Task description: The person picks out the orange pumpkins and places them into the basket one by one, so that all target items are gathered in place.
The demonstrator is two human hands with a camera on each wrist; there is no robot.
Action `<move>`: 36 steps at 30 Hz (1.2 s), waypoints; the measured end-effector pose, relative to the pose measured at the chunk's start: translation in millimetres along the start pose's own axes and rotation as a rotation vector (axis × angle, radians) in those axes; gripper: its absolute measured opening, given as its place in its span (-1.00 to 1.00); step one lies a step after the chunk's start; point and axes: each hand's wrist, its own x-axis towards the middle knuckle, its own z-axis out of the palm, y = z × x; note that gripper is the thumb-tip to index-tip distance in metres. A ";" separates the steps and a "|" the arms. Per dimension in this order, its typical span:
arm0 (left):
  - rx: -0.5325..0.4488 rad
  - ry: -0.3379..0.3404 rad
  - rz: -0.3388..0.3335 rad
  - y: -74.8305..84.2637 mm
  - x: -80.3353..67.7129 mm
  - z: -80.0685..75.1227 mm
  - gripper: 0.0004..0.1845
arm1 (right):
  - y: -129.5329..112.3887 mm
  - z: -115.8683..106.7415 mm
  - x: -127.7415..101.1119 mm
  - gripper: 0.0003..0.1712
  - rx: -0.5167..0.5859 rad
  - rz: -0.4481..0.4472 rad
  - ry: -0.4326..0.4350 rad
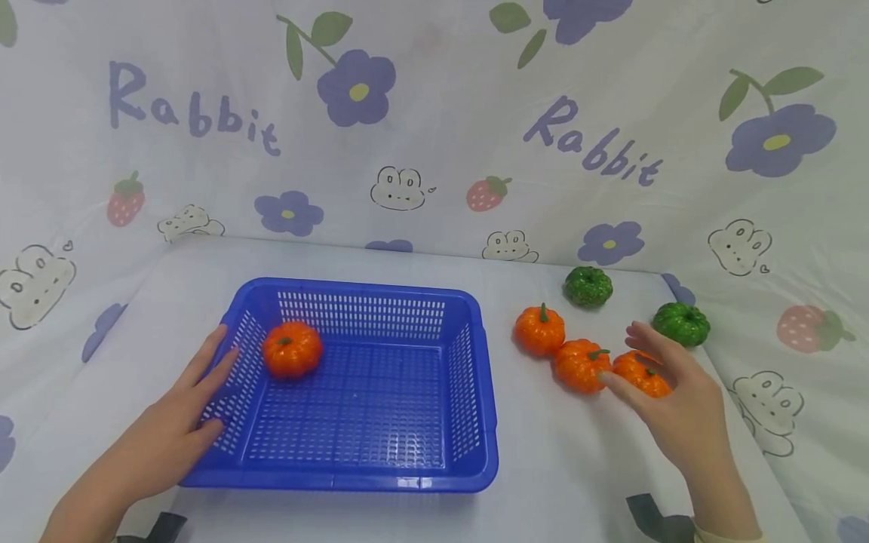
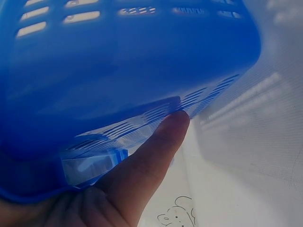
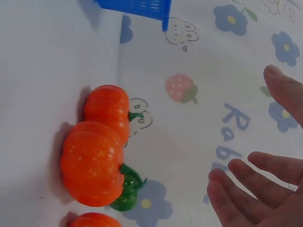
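Observation:
My left hand (image 1: pixel 173 415) grips the left rim of a blue plastic basket (image 1: pixel 333 481), with fingertips over the edge. In the left wrist view, one straight finger (image 2: pixel 147 163) lies along the basket's slotted outer side. A small orange pumpkin (image 1: pixel 292 350) sits inside the basket at its left. My right hand (image 1: pixel 682 400) hovers with spread fingers over an orange pumpkin (image 1: pixel 638 372), partly covering it in the head view. That hand holds nothing. Two more orange pumpkins, one in the middle (image 1: pixel 581 366) and one farther back (image 1: pixel 539 330), sit just left of it.
Behind the orange pumpkins sit two green pumpkins, one at the back (image 1: pixel 588 287) and one by the table's right edge (image 1: pixel 681 324). The white table (image 1: pixel 543 460) meets a printed cloth backdrop (image 1: pixel 434 136) at the back and sides.

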 end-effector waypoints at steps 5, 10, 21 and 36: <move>-0.001 0.001 0.001 0.0 -0.4 -0.3 -0.09 | 8.3 4.2 -2.3 -0.07 -0.008 0.045 -0.006; -0.010 0.006 0.014 1.4 -1.1 0.5 -0.09 | 16.1 9.1 -3.9 -0.08 -0.012 0.095 -0.040; -0.010 0.021 0.034 1.3 -1.6 1.2 -0.09 | 34.6 17.2 -7.3 -0.07 -0.020 0.128 -0.047; -0.004 0.015 0.021 1.7 -1.7 -0.5 -0.10 | 49.4 30.9 -6.1 -0.13 -0.002 0.151 -0.049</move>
